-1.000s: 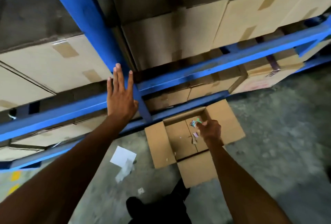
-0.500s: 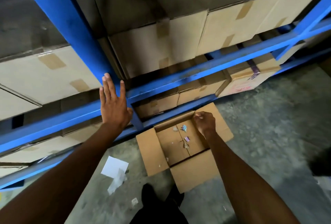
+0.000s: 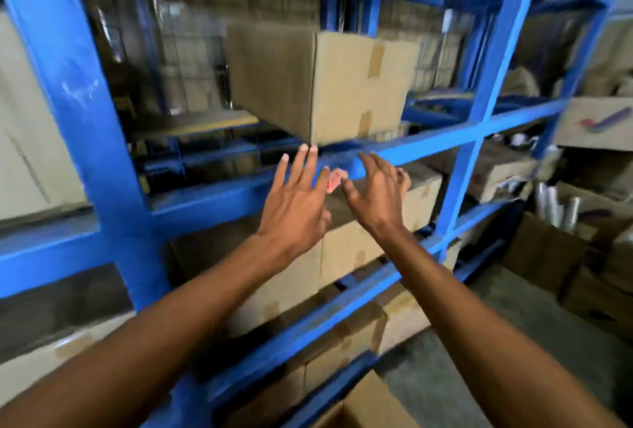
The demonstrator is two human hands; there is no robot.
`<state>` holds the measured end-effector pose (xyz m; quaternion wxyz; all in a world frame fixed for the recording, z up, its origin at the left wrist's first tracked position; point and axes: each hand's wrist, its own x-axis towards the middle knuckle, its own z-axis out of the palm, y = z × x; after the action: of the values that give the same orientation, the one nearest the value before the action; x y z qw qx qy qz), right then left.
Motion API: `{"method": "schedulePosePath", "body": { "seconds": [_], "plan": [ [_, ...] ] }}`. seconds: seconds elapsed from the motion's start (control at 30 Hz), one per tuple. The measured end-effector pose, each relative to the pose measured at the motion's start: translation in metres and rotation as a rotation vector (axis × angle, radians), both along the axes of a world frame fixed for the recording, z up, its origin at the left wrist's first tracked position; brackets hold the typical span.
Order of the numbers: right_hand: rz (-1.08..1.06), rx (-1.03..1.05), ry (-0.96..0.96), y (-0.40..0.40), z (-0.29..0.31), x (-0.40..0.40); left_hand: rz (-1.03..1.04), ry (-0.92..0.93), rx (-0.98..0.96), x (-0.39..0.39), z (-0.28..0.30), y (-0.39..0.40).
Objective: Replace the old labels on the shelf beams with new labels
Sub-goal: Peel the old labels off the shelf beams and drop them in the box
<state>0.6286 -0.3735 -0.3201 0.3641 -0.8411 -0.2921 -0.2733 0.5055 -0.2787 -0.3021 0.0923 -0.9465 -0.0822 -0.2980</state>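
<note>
Grip: left hand (image 3: 294, 212) open, fingers spread | right hand (image 3: 376, 194) half-curled, holding nothing visible | pink label (image 3: 334, 180) blurred between them, on blue beam (image 3: 428, 145) under cardboard box (image 3: 342, 85); print unreadable

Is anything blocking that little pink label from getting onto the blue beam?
Nothing visible does. The pink label sits between the left hand and the right hand, right in front of the blue beam. The cardboard box rests above the beam, clear of its front face. The picture is blurred, so small obstacles could be missed.
</note>
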Motion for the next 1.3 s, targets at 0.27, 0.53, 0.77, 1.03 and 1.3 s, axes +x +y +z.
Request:
{"method": "schedulePosePath", "body": {
  "seconds": [0.27,0.53,0.77,1.03,1.3],
  "plan": [
    [0.028,0.24,-0.273,0.002,0.195,0.054,0.096,-0.313,0.35,0.034,0.192,0.017],
    [0.142,0.375,-0.434,0.023,0.329,0.083,0.417,-0.461,0.505,0.04,0.315,0.051],
    [0.251,0.394,-0.522,0.064,0.377,0.086,0.648,-0.364,0.655,0.039,0.327,0.088],
    [0.347,0.379,-0.69,0.084,0.396,0.068,0.68,-0.328,0.697,0.036,0.33,0.089],
    [0.305,0.259,-0.81,0.077,0.395,0.051,0.678,-0.256,0.687,0.027,0.336,0.082]
  ]
}}
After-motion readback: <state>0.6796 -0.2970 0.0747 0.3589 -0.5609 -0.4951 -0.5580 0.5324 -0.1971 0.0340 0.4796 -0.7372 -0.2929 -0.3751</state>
